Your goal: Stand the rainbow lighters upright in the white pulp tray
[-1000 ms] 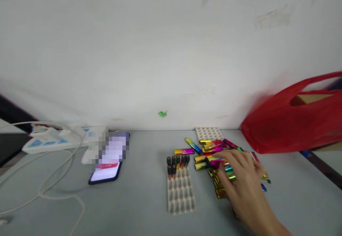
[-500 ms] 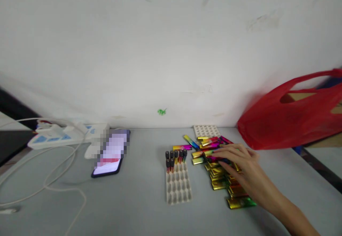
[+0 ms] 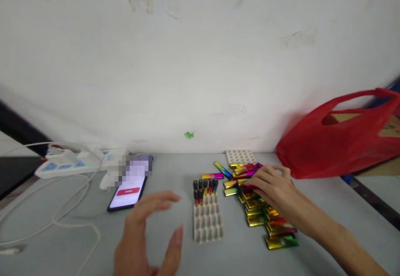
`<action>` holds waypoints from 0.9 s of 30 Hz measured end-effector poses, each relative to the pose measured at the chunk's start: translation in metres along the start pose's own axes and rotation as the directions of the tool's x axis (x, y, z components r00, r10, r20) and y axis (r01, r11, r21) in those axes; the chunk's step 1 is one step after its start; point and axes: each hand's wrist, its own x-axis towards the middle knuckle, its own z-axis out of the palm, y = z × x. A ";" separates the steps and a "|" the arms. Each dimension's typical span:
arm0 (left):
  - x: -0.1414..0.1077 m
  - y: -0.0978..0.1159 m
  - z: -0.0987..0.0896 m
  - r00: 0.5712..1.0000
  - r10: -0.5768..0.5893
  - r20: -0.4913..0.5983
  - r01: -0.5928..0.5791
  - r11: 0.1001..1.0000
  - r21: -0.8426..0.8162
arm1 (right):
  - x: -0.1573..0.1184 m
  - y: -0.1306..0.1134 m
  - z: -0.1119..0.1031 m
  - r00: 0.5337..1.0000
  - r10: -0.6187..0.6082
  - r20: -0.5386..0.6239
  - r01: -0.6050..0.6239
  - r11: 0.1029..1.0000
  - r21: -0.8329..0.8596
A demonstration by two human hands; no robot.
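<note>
My left hand (image 3: 150, 234) is raised over the grey table, thumb and fingers apart with nothing between them, left of a white slotted tray (image 3: 208, 224). Several black-topped colourful sticks (image 3: 201, 197) stand in that tray's far rows. My right hand (image 3: 270, 182) rests on the upper part of a pile of shiny metallic-coloured sticks (image 3: 256, 220); its fingertips bend down among them, and what they hold, if anything, is hidden. One pink-yellow stick (image 3: 212, 176) lies just behind the tray.
A second white tray (image 3: 240, 156) sits by the wall. At the right is a red plastic bag (image 3: 325, 147). To the left are a phone (image 3: 131, 184), a white power strip (image 3: 65, 165) and looping white cables (image 3: 75, 225).
My left hand has come into view from the bottom edge. My right hand stays over the pile, shifted slightly left. The view has tilted a little.
</note>
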 end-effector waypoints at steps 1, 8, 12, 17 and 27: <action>0.012 -0.004 0.008 0.999 -0.047 0.004 0.047 0.999 -0.011 | 0.001 -0.001 -0.002 1.000 -0.019 0.005 0.019 1.000 -0.010; 0.053 -0.041 0.041 0.913 -0.402 0.062 0.407 0.905 -0.120 | 0.007 -0.010 -0.025 0.998 -0.027 -0.062 0.021 0.996 -0.086; 0.041 -0.057 0.042 0.952 -0.300 0.062 0.302 0.953 -0.029 | 0.007 -0.014 -0.036 0.990 -0.005 -0.138 0.004 1.000 -0.006; 0.035 -0.059 0.042 0.938 -0.329 0.105 0.334 0.942 -0.028 | 0.007 -0.028 -0.019 0.981 -0.019 -0.195 0.030 0.998 0.054; 0.034 -0.054 0.043 0.922 -0.348 0.167 0.357 0.934 -0.023 | 0.005 -0.093 -0.019 0.983 -0.183 -0.026 0.184 0.980 0.069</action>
